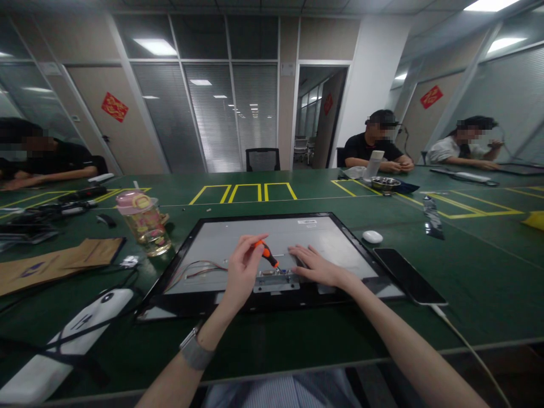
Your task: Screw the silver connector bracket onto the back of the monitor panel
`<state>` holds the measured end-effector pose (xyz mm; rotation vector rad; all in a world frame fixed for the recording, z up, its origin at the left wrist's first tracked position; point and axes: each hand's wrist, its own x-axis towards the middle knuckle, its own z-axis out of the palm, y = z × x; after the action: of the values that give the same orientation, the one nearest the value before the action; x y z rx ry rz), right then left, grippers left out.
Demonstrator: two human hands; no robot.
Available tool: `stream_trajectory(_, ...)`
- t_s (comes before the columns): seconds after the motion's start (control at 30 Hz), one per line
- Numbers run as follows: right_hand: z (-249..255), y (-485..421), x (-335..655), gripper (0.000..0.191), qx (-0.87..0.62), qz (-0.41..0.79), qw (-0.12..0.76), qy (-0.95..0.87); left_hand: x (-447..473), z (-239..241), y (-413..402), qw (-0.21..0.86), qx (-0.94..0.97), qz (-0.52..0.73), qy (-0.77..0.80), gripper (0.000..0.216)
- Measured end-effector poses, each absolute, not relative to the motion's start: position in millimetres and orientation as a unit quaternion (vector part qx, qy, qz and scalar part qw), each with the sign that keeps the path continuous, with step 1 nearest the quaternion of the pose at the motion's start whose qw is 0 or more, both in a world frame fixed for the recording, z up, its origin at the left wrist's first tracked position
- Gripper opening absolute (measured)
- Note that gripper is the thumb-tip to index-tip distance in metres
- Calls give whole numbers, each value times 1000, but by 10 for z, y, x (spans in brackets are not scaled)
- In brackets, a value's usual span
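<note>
A flat display panel (331,235) with a black frame and grey back lies on the table in front of me. My left hand (244,266) is closed round an orange and black screwdriver (267,254), its tip slanting down to a small metal bracket (276,285) with connectors near the panel's close edge. My right hand (317,266) lies with fingers stretched out over the panel, just right of the screwdriver tip; something dark shows under its fingers. Thin wires (195,269) run across the panel left of my left hand.
Left stand a pink-lidded bottle (144,224), a brown paper bag (63,263) and a white device with black straps (80,334). Right of the panel lie a white case (373,237) and a phone (408,275) with a cable. Other people sit at the table's far sides.
</note>
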<state>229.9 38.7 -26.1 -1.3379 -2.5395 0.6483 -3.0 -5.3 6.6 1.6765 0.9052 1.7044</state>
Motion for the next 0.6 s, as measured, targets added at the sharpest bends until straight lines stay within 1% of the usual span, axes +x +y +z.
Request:
stream_trajectory(0.17, -247, 382, 2292, 66, -458, 219, 87, -857, -40, 40, -48, 327, 620, 633, 328, 28)
stream_trajectory(0.4, -304, 415, 2307, 67, -453, 212, 90, -861, -34, 40, -19, 277, 615, 648, 353, 25)
stream_trajectory(0.53, -296, 413, 2300, 68, -454, 211, 85, -862, -57, 5, -14, 320, 611, 633, 351, 34)
stream_trajectory(0.6, -279, 407, 2294, 67, -454, 211, 83, -861, -68, -15, -7, 349, 603, 629, 345, 35)
